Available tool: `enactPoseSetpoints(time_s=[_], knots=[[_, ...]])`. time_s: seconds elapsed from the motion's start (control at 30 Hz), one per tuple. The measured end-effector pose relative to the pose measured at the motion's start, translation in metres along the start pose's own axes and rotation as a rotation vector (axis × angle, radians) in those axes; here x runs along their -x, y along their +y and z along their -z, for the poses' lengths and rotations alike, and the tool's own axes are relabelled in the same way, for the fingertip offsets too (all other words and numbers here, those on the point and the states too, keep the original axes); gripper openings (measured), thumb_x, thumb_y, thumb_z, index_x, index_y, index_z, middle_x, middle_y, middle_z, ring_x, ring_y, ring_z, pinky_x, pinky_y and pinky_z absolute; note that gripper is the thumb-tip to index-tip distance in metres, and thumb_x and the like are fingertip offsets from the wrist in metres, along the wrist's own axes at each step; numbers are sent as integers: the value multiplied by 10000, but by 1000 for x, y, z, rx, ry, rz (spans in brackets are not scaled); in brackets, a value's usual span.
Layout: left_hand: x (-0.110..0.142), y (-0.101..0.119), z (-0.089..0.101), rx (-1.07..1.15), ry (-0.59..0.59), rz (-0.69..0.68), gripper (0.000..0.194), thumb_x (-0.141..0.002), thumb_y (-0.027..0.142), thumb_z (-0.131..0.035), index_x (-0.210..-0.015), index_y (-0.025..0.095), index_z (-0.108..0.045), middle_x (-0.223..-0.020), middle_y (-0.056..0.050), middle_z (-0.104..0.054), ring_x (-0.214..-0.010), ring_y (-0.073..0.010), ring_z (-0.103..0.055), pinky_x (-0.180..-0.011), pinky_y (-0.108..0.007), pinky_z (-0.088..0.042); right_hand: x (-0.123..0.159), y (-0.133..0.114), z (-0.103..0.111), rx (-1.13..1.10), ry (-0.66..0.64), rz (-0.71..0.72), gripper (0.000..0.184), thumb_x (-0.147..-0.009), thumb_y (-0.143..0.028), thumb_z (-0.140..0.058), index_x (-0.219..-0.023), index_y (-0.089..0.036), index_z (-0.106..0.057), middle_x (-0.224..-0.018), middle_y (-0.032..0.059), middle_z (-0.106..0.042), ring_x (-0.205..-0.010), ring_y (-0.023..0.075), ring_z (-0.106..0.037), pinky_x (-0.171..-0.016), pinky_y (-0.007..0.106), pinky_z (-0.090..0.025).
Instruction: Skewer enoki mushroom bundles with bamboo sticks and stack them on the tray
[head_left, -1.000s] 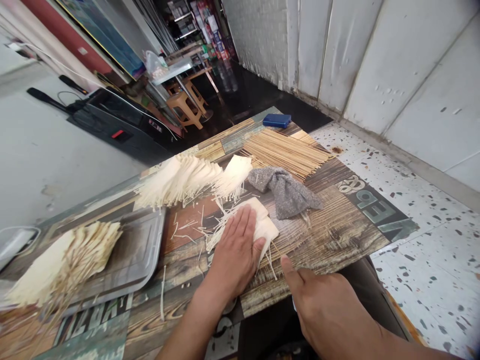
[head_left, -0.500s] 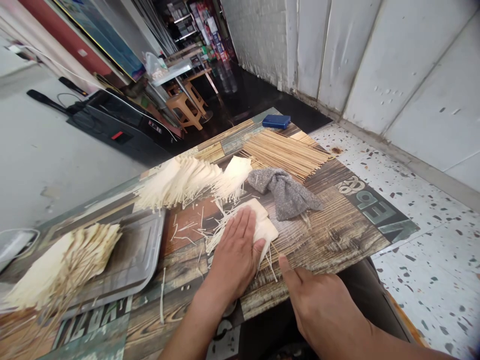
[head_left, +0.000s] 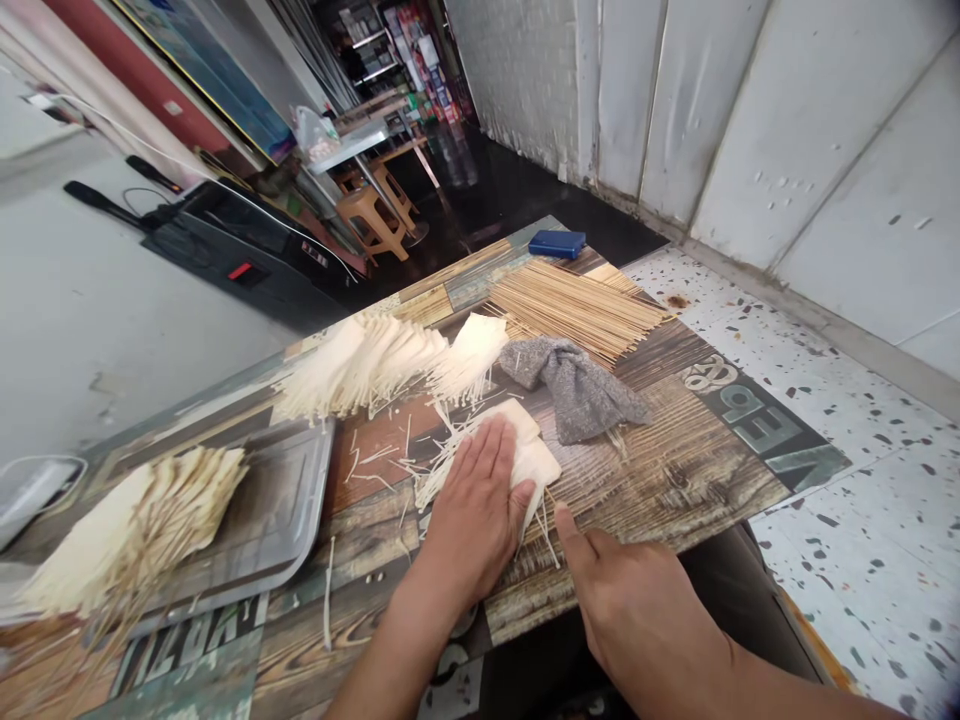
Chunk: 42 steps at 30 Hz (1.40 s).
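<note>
My left hand (head_left: pixel 474 505) lies flat, fingers stretched out, pressing on a small cream stack of shredded sheets (head_left: pixel 529 450) on the wood-print board (head_left: pixel 675 470). My right hand (head_left: pixel 634 605) is just to the right near the board's front edge. Its thumb points at the thin strands trailing from the stack; its other fingers are hidden. Loose cream strands (head_left: pixel 375 455) are scattered to the left of the stack.
A grey cloth (head_left: pixel 577 385) lies beyond the stack. Bamboo skewers (head_left: pixel 574 305) and a blue box (head_left: pixel 556 243) lie at the far end. Fanned cream piles (head_left: pixel 367 365) sit at the back, another pile (head_left: pixel 127 530) on a metal tray (head_left: pixel 277 510). Speckled floor to the right.
My right hand has crept forward and left, bringing its thumb closer to the stack's trailing strands. My left hand stays pressed on the stack.
</note>
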<state>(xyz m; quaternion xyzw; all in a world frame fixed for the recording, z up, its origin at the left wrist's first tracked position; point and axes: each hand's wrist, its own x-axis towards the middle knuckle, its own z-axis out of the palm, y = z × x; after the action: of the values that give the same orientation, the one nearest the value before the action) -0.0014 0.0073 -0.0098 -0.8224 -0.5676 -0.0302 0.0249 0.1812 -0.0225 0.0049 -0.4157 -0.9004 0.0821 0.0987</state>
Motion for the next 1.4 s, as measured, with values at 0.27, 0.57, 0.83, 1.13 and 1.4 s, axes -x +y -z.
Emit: enactPoseSetpoints(time_s=[0.27,0.57,0.83,1.13,1.4], knots=[[1,0,-2,9,8,4,569,-992,369,-276,-1448,28,-298,-1506,-204,-340,-1425,-257,-263,-1151,-473,-287,-13,-4,9,-4,-218,-70,608,-679,15,-515,-1285,-17,-557,-768,92,-714,-587,198,-672,-436,293,-437],[0,0,-1,56,0,22,565,-987,369,-301,-1459,57,-289,-1509,-197,-337,-1427,-252,-256,-1156,-475,-276,-17,-5,4,19,-173,-57,519,-736,5,-539,-1253,-7,-574,-735,101,-708,-556,196,-664,-429,274,-453],[0,0,-1,76,-5,34,567,-985,374,-320,-1455,56,-300,-1509,-198,-336,-1426,-254,-261,-1162,-469,-264,-31,-8,13,-3,-210,-131,454,-766,34,-528,-1211,-31,-587,-741,115,-710,-571,190,-670,-464,255,-449],[0,-2,13,105,10,37,575,-996,379,-262,-1477,63,-242,-1515,-202,-320,-1431,-247,-250,-1153,-517,-246,-28,1,13,-168,-235,-196,439,-839,-23,-446,-1268,-64,-532,-843,105,-722,-709,222,-693,-587,304,-476],[10,-13,40,187,146,289,565,-988,436,-283,-1484,165,-287,-1504,-145,-369,-1416,-274,-290,-1167,-583,-87,-15,-2,2,-270,196,-102,353,-842,-47,-425,-1158,-43,-582,-713,63,-691,-569,190,-654,-531,294,-451]])
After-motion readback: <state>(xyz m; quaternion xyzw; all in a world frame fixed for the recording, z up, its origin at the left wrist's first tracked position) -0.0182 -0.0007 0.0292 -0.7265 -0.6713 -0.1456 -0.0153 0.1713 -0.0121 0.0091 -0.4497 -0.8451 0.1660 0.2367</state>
